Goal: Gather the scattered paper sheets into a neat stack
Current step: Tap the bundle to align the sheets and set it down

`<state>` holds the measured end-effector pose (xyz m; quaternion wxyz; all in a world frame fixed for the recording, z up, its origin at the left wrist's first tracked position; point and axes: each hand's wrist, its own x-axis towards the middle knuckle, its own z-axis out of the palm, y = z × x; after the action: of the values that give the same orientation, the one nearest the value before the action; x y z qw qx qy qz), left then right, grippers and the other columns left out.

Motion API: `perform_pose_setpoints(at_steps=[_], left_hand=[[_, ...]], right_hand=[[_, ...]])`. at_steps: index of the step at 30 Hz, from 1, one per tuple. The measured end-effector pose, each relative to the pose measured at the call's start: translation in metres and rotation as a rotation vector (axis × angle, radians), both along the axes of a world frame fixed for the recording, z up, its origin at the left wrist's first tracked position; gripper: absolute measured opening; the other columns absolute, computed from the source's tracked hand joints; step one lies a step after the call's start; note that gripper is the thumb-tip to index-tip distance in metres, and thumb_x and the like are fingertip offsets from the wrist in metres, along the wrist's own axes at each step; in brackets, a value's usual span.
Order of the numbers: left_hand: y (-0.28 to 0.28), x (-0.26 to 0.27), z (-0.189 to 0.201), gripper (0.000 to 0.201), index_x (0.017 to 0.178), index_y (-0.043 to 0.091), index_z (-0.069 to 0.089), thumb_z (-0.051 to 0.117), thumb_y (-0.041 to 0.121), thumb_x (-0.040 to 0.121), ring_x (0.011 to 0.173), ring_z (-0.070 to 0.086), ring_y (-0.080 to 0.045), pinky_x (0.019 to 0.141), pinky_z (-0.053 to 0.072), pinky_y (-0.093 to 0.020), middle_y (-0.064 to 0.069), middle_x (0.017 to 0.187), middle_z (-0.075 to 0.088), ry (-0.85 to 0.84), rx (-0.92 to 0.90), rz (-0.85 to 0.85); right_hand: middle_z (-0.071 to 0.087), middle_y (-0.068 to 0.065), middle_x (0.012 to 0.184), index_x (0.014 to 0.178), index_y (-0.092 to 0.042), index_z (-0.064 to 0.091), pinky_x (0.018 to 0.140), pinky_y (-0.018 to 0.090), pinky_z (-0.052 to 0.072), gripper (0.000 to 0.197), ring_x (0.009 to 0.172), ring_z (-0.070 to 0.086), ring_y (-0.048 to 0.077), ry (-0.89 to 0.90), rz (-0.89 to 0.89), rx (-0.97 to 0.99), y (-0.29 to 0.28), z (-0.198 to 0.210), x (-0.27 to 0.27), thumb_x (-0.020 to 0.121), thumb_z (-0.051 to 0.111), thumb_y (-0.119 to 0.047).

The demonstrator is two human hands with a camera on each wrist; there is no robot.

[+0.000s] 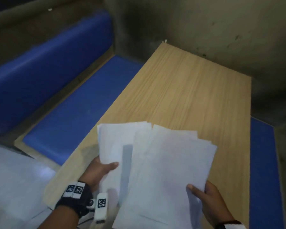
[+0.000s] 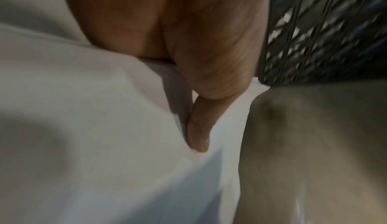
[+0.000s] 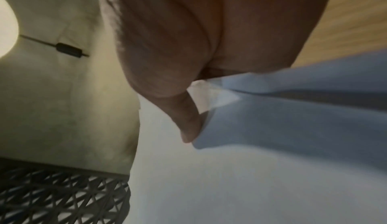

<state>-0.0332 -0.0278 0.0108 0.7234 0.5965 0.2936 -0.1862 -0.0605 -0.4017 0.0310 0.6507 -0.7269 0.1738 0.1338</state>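
Several white paper sheets (image 1: 163,162) are fanned out unevenly, lifted over the near end of the wooden table (image 1: 188,90). My left hand (image 1: 101,169) pinches the left bundle at its lower edge, thumb on top. My right hand (image 1: 205,197) pinches the larger right bundle at its lower right corner, thumb on top. In the left wrist view the thumb (image 2: 199,128) presses on the paper sheets (image 2: 94,128). The right wrist view shows the thumb (image 3: 186,124) on the paper sheets (image 3: 251,169), whose offset corners stick out under the palm.
A blue padded bench (image 1: 76,103) with a blue backrest (image 1: 45,63) runs along the table's left side. Another blue seat (image 1: 262,171) lies on the right. A stained wall (image 1: 205,22) stands behind. A dark lattice grille (image 3: 62,197) shows in both wrist views.
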Motion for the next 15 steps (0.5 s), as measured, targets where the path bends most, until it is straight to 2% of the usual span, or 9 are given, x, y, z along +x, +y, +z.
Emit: perform_pose_setpoints(at_steps=[2,3,5,6,8,10,12,14,15], left_hand=[[-0.035,-0.005,-0.002,0.045,0.119,0.006,0.070,0.083,0.004,0.076,0.095,0.076,-0.035,0.081,0.060,-0.049,-0.016,0.106,0.079,0.009,-0.029,-0.132],[-0.051,-0.007,-0.001,0.029,0.111,0.010,0.074,0.077,0.002,0.083,0.090,0.077,-0.032,0.077,0.060,-0.045,-0.014,0.102,0.079,0.015,-0.031,-0.185],[-0.075,-0.013,0.004,0.011,0.092,0.011,0.077,0.072,0.018,0.086,0.076,0.071,-0.027,0.071,0.055,-0.038,-0.014,0.090,0.077,0.032,-0.041,-0.271],[-0.082,-0.014,0.006,0.023,0.088,0.007,0.075,0.073,0.029,0.081,0.073,0.066,-0.025,0.071,0.051,-0.037,-0.018,0.087,0.074,0.057,-0.040,-0.268],[-0.089,-0.017,0.008,0.039,0.088,0.007,0.076,0.069,0.044,0.084,0.073,0.065,-0.026,0.073,0.050,-0.038,-0.020,0.087,0.072,0.117,-0.107,-0.210],[-0.090,-0.020,0.003,0.060,0.102,0.012,0.080,0.052,0.064,0.092,0.092,0.073,-0.033,0.087,0.055,-0.045,-0.019,0.103,0.077,0.186,-0.144,-0.119],[-0.092,-0.017,-0.003,0.075,0.122,0.017,0.072,0.067,0.075,0.074,0.110,0.071,-0.033,0.100,0.051,-0.054,-0.014,0.121,0.074,0.142,-0.110,-0.114],[-0.096,-0.009,0.002,0.087,0.123,0.019,0.068,0.089,0.065,0.052,0.104,0.074,-0.025,0.095,0.055,-0.052,-0.004,0.114,0.078,-0.023,0.029,-0.210],[-0.099,-0.005,0.011,0.086,0.120,0.019,0.068,0.091,0.060,0.048,0.099,0.075,-0.020,0.091,0.058,-0.048,0.000,0.108,0.079,-0.098,0.126,-0.274]], right_hand=[[0.076,-0.006,0.103,0.106,-0.015,0.068,0.086,0.026,0.054,0.078,0.099,0.070,0.007,0.069,-0.019,0.049,0.011,-0.016,-0.004,0.042,0.090,-0.054],[0.075,-0.003,0.107,0.110,-0.015,0.068,0.091,0.033,0.051,0.090,0.102,0.069,0.011,0.089,-0.036,0.072,0.016,-0.023,-0.006,0.035,0.089,-0.060],[0.074,0.001,0.111,0.114,-0.015,0.065,0.090,0.037,0.051,0.092,0.103,0.069,0.016,0.120,-0.073,0.096,0.023,-0.035,-0.011,0.037,0.090,-0.059],[0.075,0.004,0.107,0.114,-0.014,0.062,0.084,0.034,0.054,0.085,0.097,0.071,0.016,0.137,-0.101,0.096,0.024,-0.040,-0.014,0.044,0.091,-0.052],[0.074,0.011,0.099,0.117,-0.005,0.051,0.071,0.027,0.056,0.057,0.078,0.073,0.009,0.166,-0.176,0.063,0.025,-0.048,-0.022,0.072,0.083,-0.018],[0.071,0.005,0.099,0.125,-0.007,0.043,0.073,0.027,0.053,0.050,0.076,0.071,0.005,0.160,-0.208,-0.009,0.023,-0.056,-0.029,0.083,0.067,0.006],[0.069,-0.001,0.105,0.125,-0.017,0.047,0.083,0.032,0.053,0.049,0.093,0.069,0.012,0.117,-0.188,-0.089,0.022,-0.053,-0.031,0.084,0.064,0.006],[0.071,-0.001,0.110,0.114,-0.029,0.058,0.094,0.041,0.052,0.044,0.106,0.066,0.022,0.017,-0.177,-0.160,0.023,-0.038,-0.027,0.085,0.064,0.004],[0.073,-0.004,0.106,0.110,-0.032,0.060,0.092,0.039,0.054,0.044,0.104,0.067,0.020,-0.038,-0.193,-0.172,0.023,-0.026,-0.024,0.085,0.064,0.004]])
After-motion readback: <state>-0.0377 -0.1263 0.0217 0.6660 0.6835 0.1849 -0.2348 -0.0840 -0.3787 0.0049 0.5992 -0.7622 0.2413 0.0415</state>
